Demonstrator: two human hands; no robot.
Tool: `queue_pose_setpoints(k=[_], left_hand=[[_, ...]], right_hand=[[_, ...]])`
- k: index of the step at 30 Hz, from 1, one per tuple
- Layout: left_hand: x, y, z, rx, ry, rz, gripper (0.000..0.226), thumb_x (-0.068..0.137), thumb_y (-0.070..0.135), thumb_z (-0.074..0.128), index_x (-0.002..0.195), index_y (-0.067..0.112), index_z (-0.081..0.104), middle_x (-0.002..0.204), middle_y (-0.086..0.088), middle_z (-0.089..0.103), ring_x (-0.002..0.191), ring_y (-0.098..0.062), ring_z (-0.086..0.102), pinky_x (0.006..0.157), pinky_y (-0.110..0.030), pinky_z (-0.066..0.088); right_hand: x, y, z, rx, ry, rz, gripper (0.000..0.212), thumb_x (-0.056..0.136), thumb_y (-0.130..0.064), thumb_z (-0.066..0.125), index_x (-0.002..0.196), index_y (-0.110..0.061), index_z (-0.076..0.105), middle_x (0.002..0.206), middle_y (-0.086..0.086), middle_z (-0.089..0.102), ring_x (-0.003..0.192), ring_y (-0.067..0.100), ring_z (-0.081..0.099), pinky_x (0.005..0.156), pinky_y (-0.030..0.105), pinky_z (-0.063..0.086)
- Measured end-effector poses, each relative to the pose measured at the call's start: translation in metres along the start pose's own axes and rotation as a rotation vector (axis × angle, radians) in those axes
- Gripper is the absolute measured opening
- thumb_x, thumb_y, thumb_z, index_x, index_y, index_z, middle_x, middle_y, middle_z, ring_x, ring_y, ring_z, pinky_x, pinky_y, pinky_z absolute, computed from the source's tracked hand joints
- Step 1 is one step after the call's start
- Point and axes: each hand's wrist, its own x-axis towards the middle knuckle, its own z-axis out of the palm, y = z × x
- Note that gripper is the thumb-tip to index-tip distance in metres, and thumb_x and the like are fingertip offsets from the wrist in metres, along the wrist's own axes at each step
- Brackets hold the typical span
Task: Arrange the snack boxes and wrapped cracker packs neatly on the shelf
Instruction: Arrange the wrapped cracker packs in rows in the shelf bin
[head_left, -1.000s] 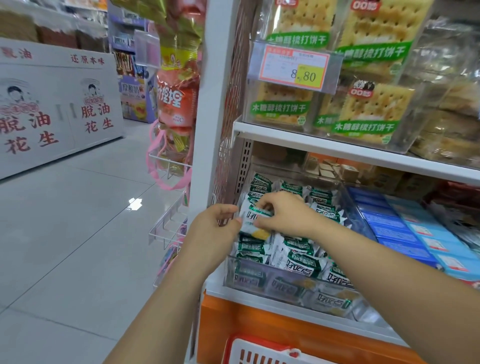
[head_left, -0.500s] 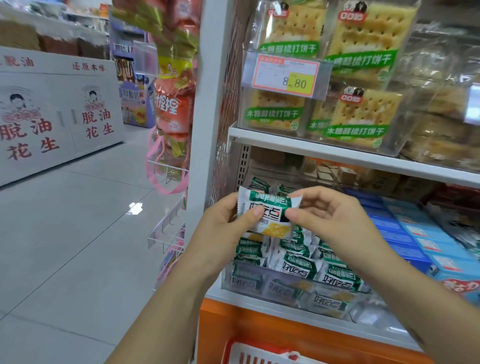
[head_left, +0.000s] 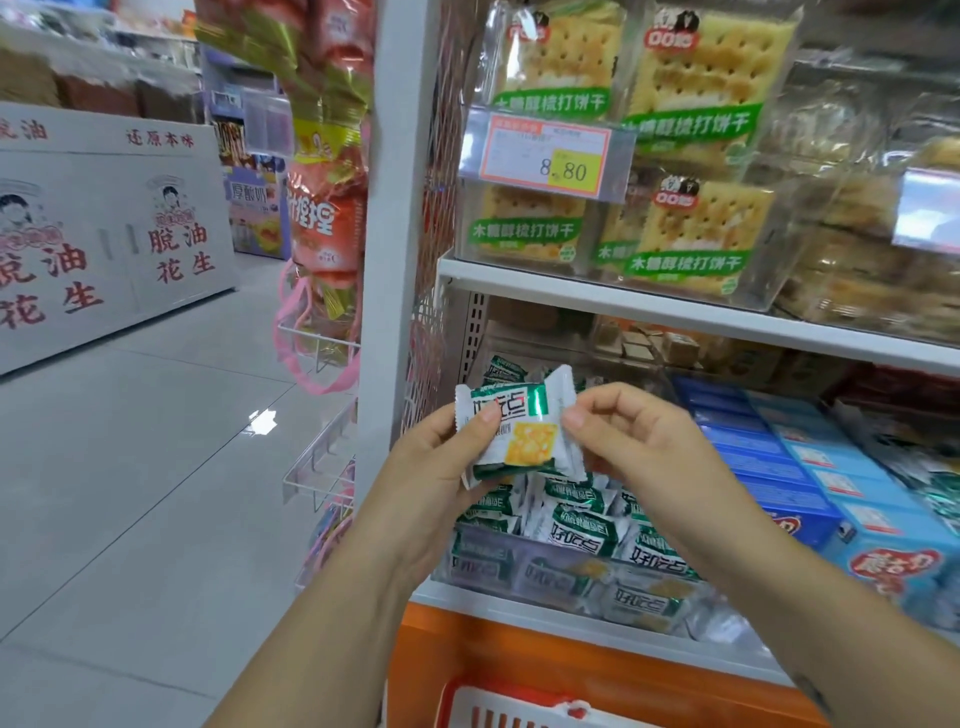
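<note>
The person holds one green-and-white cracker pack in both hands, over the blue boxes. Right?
Not quite. In the head view the left hand and right hand hold the cracker pack over the clear bin of matching green packs; the blue boxes lie further right.

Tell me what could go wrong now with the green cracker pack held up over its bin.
The left hand and right hand only pinch the cracker pack by its sides; a loose grip could drop it. The clear bin below is heaped with jumbled packs, so it may land crooked or spill over.
</note>
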Motion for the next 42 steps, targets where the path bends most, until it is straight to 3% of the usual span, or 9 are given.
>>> queue_pose_setpoints(k=[5,11,14,19,24,31,34,38,42], left_hand=[[-0.001,0.001,-0.001,0.004,0.043,-0.09,0.022,0.084,0.028,0.061,0.094,0.011,0.07,0.088,-0.003,0.074,0.082,-0.009,0.069,0.072,-0.024,0.056],[-0.002,0.003,-0.001,-0.042,0.054,-0.186,0.04,0.073,0.037,0.065,0.101,0.01,0.068,0.094,-0.006,0.074,0.082,-0.015,0.071,0.07,-0.026,0.058],[-0.002,0.007,-0.003,-0.154,0.024,-0.207,0.039,0.072,0.026,0.066,0.106,0.007,0.064,0.095,-0.01,0.074,0.085,-0.018,0.072,0.075,-0.03,0.059],[-0.005,0.007,-0.003,-0.153,0.023,-0.225,0.025,0.08,0.005,0.061,0.104,0.008,0.057,0.073,-0.005,0.073,0.069,-0.012,0.071,0.079,-0.031,0.058],[-0.004,0.007,-0.006,-0.137,0.009,-0.249,0.027,0.082,0.006,0.062,0.108,0.012,0.059,0.086,-0.005,0.075,0.079,-0.014,0.072,0.083,-0.033,0.055],[0.0,0.003,-0.011,0.277,0.078,-0.095,0.018,0.09,0.006,0.059,0.108,0.01,0.061,0.076,-0.002,0.065,0.059,-0.004,0.062,0.065,-0.02,0.051],[-0.001,0.003,-0.008,0.186,0.062,-0.102,0.016,0.092,0.017,0.057,0.105,0.01,0.06,0.09,-0.005,0.071,0.077,-0.011,0.071,0.077,-0.024,0.056],[0.0,0.001,-0.007,0.246,0.046,-0.075,0.047,0.076,0.047,0.059,0.102,0.009,0.067,0.096,-0.008,0.074,0.092,-0.02,0.07,0.092,-0.034,0.052],[0.001,-0.002,-0.006,0.357,0.131,0.049,0.019,0.078,0.024,0.073,0.096,0.024,0.068,0.107,-0.003,0.068,0.1,-0.018,0.064,0.093,-0.036,0.049]], right_hand=[[-0.001,0.0,0.002,0.074,-0.097,0.136,0.016,0.091,-0.02,0.057,0.077,-0.012,0.058,0.074,0.003,0.068,0.061,0.008,0.057,0.075,0.031,0.054],[0.003,-0.001,0.002,0.406,-0.088,0.253,0.008,0.087,-0.01,0.057,0.084,-0.003,0.056,0.05,-0.003,0.049,0.047,0.007,0.048,0.06,0.023,0.05],[0.009,0.004,-0.005,0.522,-0.002,0.313,0.022,0.075,-0.015,0.062,0.092,-0.002,0.058,0.052,-0.001,0.047,0.048,0.009,0.047,0.057,0.023,0.05],[0.012,0.019,-0.013,0.633,0.057,0.442,0.004,0.087,-0.009,0.058,0.086,-0.008,0.055,0.052,0.0,0.046,0.047,0.01,0.046,0.052,0.023,0.052],[0.009,0.025,-0.013,0.687,0.044,0.489,0.013,0.075,-0.012,0.063,0.084,-0.01,0.054,0.052,-0.001,0.045,0.046,0.009,0.045,0.052,0.023,0.052],[0.007,0.023,-0.018,0.187,0.051,0.25,0.009,0.092,-0.015,0.057,0.083,-0.012,0.054,0.042,-0.002,0.038,0.039,0.01,0.031,0.07,0.031,0.047],[0.006,0.016,-0.019,0.118,0.028,0.18,0.01,0.094,-0.019,0.053,0.086,-0.012,0.056,0.064,0.005,0.068,0.052,0.016,0.053,0.069,0.03,0.048],[0.001,0.013,-0.017,0.07,0.002,0.165,0.03,0.086,-0.039,0.051,0.083,-0.011,0.063,0.075,0.005,0.073,0.071,0.023,0.068,0.087,0.037,0.05],[-0.004,0.014,-0.014,-0.074,0.072,0.123,0.025,0.072,-0.039,0.069,0.077,-0.015,0.066,0.077,0.007,0.073,0.08,0.027,0.068,0.084,0.029,0.047]])
